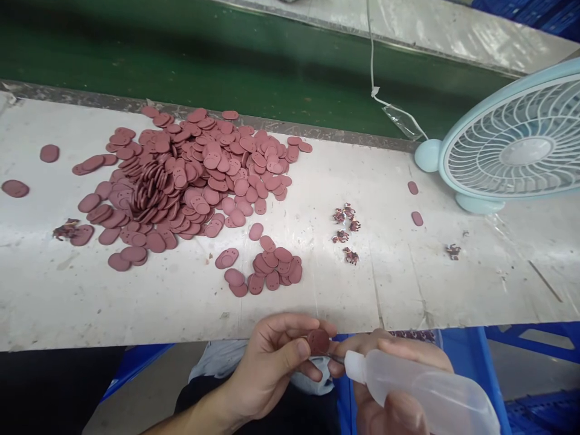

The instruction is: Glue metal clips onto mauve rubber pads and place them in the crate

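Note:
My left hand (276, 362), just off the table's front edge, pinches a reddish-brown oval disc (318, 342) between thumb and fingers. Fingers of my right hand (399, 368) wrap round a translucent squeeze bottle (435, 393) with a white cap, tilted so its thin dark nozzle points at the disc. The nozzle tip meets the disc's lower right edge; whether any liquid comes out cannot be made out. On the table above my hands lies a small heap of similar discs (272, 266). Several small brown figures (347, 226) sit to its right.
A large pile of discs (190, 175) covers the left of the white table (181, 308). The light blue fan (521, 145) stands at the right, its white cord crossing a green belt (272, 72). Below the edge is a blue crate (475, 362).

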### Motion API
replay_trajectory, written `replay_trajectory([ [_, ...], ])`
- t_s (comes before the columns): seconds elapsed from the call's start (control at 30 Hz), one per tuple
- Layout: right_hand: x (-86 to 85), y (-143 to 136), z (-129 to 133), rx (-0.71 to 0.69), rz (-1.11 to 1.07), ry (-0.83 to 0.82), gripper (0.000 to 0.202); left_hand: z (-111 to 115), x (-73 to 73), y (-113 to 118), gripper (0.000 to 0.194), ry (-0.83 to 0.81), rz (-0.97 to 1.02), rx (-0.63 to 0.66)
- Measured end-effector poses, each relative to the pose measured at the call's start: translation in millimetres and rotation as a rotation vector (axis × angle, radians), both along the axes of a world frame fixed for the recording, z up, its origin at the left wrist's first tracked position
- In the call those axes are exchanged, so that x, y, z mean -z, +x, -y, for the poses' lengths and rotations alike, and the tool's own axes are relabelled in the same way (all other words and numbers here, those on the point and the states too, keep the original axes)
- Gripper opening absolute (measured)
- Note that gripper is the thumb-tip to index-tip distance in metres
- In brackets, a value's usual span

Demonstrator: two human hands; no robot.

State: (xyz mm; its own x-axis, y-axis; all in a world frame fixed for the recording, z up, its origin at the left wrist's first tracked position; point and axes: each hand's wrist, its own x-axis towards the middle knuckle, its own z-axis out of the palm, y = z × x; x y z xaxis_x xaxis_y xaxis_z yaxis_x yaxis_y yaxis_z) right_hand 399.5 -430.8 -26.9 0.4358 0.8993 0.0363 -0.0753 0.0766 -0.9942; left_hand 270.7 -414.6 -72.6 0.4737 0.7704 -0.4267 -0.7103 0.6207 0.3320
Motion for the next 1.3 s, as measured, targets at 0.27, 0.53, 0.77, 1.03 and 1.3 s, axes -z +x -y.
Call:
replay_trajectory([
  [0.27, -0.4, -11.2, -1.8, 0.059, 0.083, 0.026, 0.024, 0.7, -0.7, 0.5, 0.016, -0.017, -0.012, 0.003],
  [0.53, 6.1, 62.8, -32.5, -0.126, -0.891, -0.116, 0.026, 0.3, -0.5, -2.3, 0.016, -0.003, -0.027, -0.004],
  [0.77, 59.0, 142.6, -75.7, -0.285, -1.791, -0.1, 0.026, -0.5, 2.3, -13.9, 0.016, -0.023, -0.092, -0.039],
  [1.03, 33.3, 70.1, -83.6, -0.17, 0.163, -0.012, 0.027, -0.7, 2.6, -24.6, 0.018, -0.085, -0.152, -0.061],
  [1.3, 58.4, 61.6, -126.9, -0.579, 1.443, -0.114, 0.075, -1.4, -10.1, -29.1, 0.022, -0.105, -0.195, -0.061],
])
